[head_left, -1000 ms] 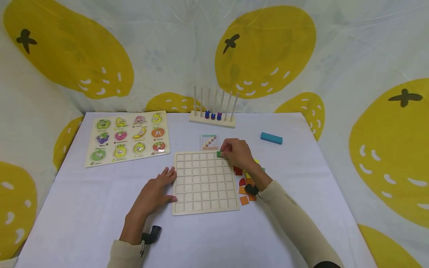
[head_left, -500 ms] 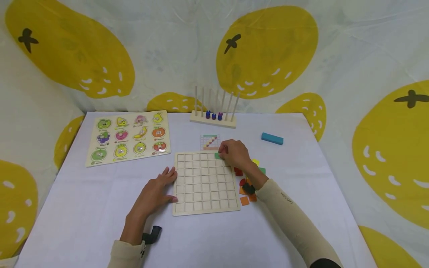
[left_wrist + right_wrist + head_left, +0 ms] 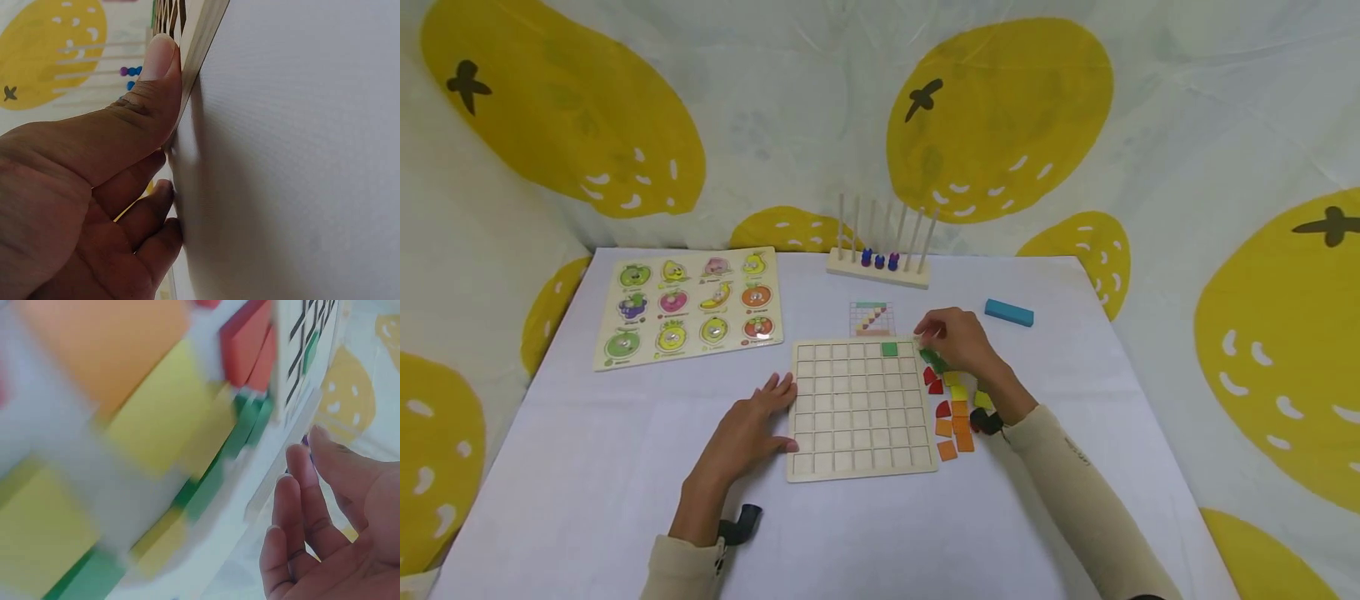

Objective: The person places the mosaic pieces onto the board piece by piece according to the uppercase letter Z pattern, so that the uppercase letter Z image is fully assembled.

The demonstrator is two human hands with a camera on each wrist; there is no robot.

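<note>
A square wooden grid board (image 3: pixel 862 410) lies flat on the white table. One green square tile (image 3: pixel 889 349) sits in its top row, toward the right; the same tile (image 3: pixel 310 352) shows in the right wrist view. My left hand (image 3: pixel 745 437) rests against the board's left edge, thumb and fingers spread; in the left wrist view the left hand (image 3: pixel 119 169) touches the edge with its thumb. My right hand (image 3: pixel 957 340) hovers by the top right corner, over green pieces (image 3: pixel 934 361). In the right wrist view the right hand (image 3: pixel 337 512) has relaxed fingers holding nothing.
Orange tiles (image 3: pixel 962 425), red pieces (image 3: pixel 943 409) and yellow tiles (image 3: pixel 958 392) lie right of the board. Behind it are a pattern card (image 3: pixel 872 318) and a peg stand (image 3: pixel 877 271). A fruit puzzle (image 3: pixel 692 312) lies back left, a blue block (image 3: pixel 1009 312) back right.
My right hand has let go of the green tile, which lies slightly further left in the top row, and has moved right, off the board. My left hand has stayed in place.
</note>
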